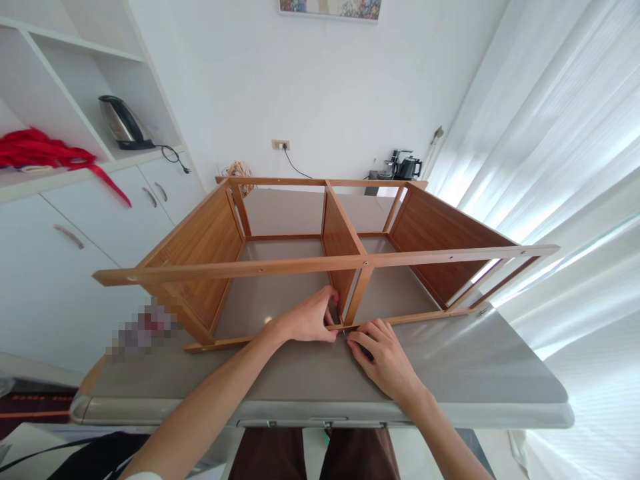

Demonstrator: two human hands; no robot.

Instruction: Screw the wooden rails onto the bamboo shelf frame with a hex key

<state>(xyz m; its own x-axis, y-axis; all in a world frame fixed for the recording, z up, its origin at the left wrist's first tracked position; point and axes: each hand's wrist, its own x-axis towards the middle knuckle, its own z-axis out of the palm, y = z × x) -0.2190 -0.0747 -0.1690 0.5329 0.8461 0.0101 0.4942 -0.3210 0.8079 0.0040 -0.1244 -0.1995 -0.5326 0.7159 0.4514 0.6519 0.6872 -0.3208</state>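
A wooden shelf frame point(280, 267) lies on its side on the grey table, with slatted panels at both ends and a middle panel point(343, 223) across it. My left hand point(313, 317) grips the near lower rail beside the middle panel, its thumb outside and its fingers inside the frame. Just right of that joint, my right hand point(383, 353) is closed, with its fingertips at the rail. A tiny shiny metal piece point(344, 334) shows at the joint between my hands. Whatever my right fingertips pinch is too small and covered to make out.
The grey table point(440, 373) has a rounded front edge close to my body. White cabinets point(100, 227) with a kettle point(125, 123) and red cloth point(45, 150) stand on the left. A coffee maker point(393, 163) is at the back; white curtains point(565, 167) hang on the right.
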